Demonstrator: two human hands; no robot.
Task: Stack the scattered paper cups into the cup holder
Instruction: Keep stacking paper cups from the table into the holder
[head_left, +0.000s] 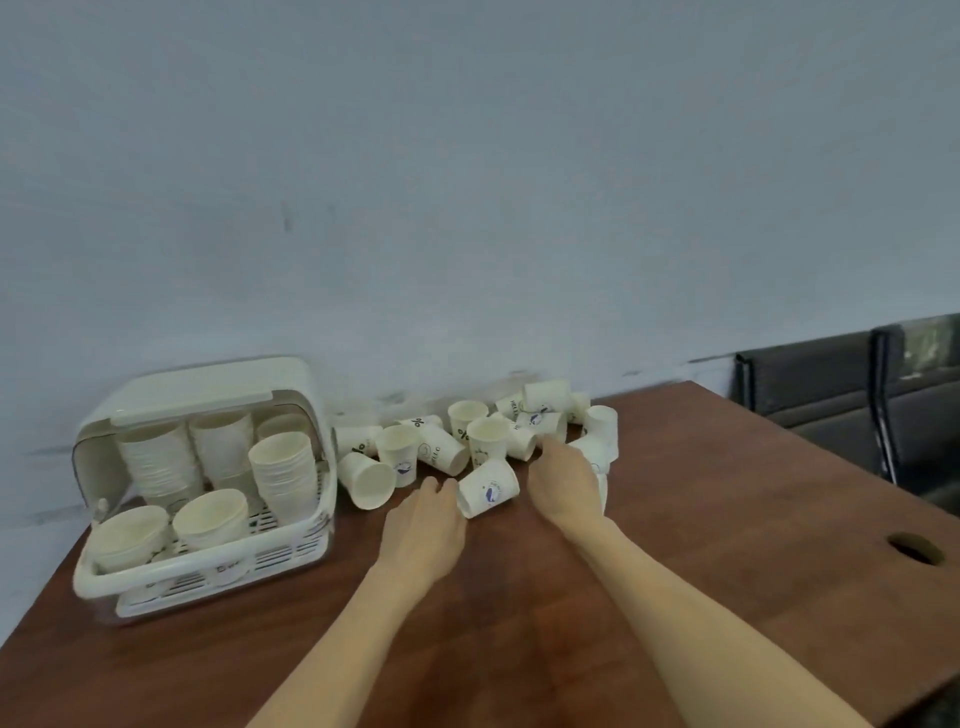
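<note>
Several white paper cups (470, 431) lie scattered in a heap at the back of the brown table (727, 519); some stand, some lie on their sides. One cup with a blue print (488, 489) lies on its side between my hands. My left hand (423, 519) rests on the table, its fingertips touching that cup's base end. My right hand (563, 480) curls over a paper cup (602, 491) at the heap's right, which it mostly hides. The white cup holder (83, 577), lid raised, stands at the left with several cup stacks (283, 467) inside.
A grey wall runs right behind the heap and the holder. Dark chairs (852, 400) stand beyond the table's right corner. A round cable hole (917, 548) sits in the tabletop at the right. The table's left edge runs close to the holder.
</note>
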